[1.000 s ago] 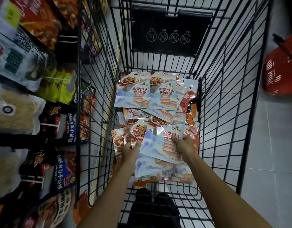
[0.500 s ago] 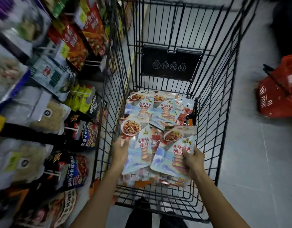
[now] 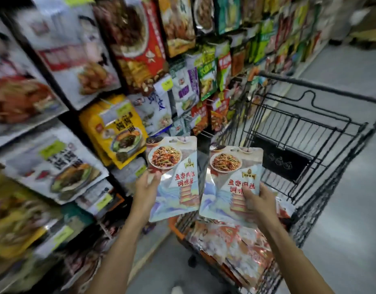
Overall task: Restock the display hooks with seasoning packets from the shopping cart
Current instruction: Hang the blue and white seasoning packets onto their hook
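— Head view: anything legible on the two seasoning packets?

— Yes. On the left packet (image 3: 178,200), red characters: 鱼香肉丝 over 调味酱. On the right packet (image 3: 229,179), the same 鱼香肉丝, with the second line partly hidden under the thumb. Small gold badge above the text on each, too small to read. Photo of a plate of shredded stir-fry at the top of both.

— And the hands?

— Left packet gripped by the left hand (image 3: 145,189) at its left edge, thumb across the front, other fingers behind. Right packet gripped low down by the right hand (image 3: 260,203), thumb pressed on the print, fingers curled round the right edge. Both packets upright, facing the camera, side by side between the two sets of fingers; hard to say whether touching. Forearms stretched forward.

— Elsewhere?

— Beyond and below the right fingers, the shopping cart (image 3: 282,160), with more packets (image 3: 235,251) heaped inside. Left of and above the left fingers, hanging packets (image 3: 132,39) crowding the display, among them a yellow packet (image 3: 117,132) with blurred black characters. Yellow-green price tags (image 3: 167,84), unreadable.
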The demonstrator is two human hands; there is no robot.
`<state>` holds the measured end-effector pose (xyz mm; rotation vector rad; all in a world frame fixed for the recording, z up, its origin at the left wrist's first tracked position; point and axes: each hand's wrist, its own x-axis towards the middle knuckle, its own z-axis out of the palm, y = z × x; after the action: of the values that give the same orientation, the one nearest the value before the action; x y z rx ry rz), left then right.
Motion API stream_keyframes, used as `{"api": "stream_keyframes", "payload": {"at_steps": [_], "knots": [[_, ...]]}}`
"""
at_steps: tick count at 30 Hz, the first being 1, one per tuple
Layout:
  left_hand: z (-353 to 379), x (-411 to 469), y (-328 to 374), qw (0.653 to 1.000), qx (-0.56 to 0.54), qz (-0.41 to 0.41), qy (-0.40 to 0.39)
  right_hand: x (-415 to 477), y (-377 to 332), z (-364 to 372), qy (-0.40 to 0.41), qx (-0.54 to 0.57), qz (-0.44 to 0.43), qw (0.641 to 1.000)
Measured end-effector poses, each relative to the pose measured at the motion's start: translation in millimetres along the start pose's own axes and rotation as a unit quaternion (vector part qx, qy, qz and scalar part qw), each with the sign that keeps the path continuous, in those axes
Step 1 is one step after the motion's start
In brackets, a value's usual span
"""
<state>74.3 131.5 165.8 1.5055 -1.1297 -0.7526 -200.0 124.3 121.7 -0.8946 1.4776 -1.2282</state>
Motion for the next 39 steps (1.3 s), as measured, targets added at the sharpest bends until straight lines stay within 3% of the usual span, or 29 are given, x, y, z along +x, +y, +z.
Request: {"api": "stream_keyframes", "payload": {"at_steps": [7,17,20,25,39], "knots": [[-174.3,-56.9,74.3,0.981,-0.014,0.041,0.188,-52.5,-103.8,117.3,-0.223,0.044,-0.111,0.968],[-390.9,-167.8,107.6,0.894,0.037,0.071,0.442,-205.8,-165.7,325.4,-0.502,0.063,-0.155,0.849],[-442.4,-197.2,100.5,0.878,0.058,0.059,0.471,-248.6,-165.3,378.5,-0.525,0.046,-0.192,0.828],[-503.4,-225.6,91.6,0.866,0.070,0.051,0.492,-304.1,-160.5,447.2,-0.565,0.045,-0.154,0.809],[-558.9,-209.0,80.6,0.867,0.060,0.084,0.488,-337.5,-166.1,514.9,-0.525,0.029,-0.126,0.841]]}}
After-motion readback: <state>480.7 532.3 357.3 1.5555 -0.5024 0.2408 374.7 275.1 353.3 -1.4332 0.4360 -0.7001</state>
